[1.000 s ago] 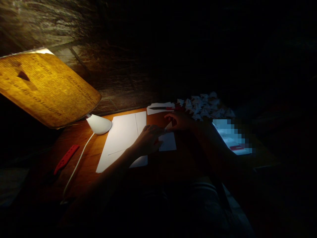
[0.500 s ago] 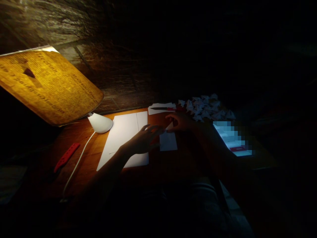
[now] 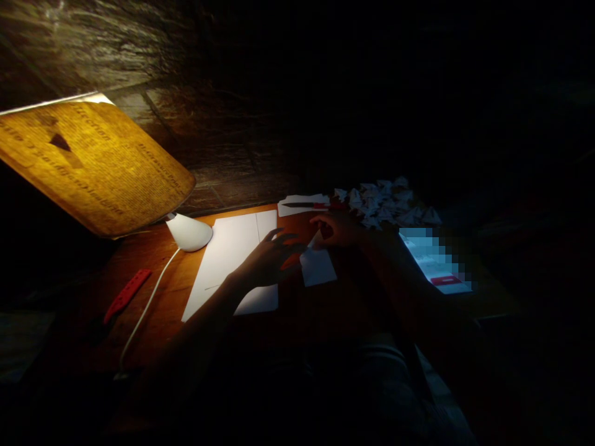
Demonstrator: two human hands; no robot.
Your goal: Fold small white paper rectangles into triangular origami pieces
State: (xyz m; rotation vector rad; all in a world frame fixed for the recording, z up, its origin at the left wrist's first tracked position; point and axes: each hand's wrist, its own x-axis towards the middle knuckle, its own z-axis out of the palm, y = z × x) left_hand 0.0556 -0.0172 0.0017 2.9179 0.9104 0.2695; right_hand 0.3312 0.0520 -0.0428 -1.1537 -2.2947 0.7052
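A small piece of white paper (image 3: 318, 270), with a corner folded up at its far end, lies on the wooden table. My right hand (image 3: 338, 229) pinches that raised corner between thumb and fingers. Just left of the paper, my left hand (image 3: 272, 257) hovers with its fingers apart and nothing in them. Under the left hand and forearm lie large white sheets (image 3: 232, 248) with a dark line drawn on them. Deep shadow hides details of both hands.
A lamp with a white base (image 3: 191, 233) and a printed shade (image 3: 97, 164) stands at left, its cord beside a red cutter-like tool (image 3: 126, 296). Behind are scissors (image 3: 304, 205) on paper slips (image 3: 284, 211) and several folded paper pieces (image 3: 381, 201). A lit screen (image 3: 430, 266) lies right.
The small paper has turned slightly and shifted a little to the right at its near edge. My left hand has drawn back a little to the left, fingers more spread.
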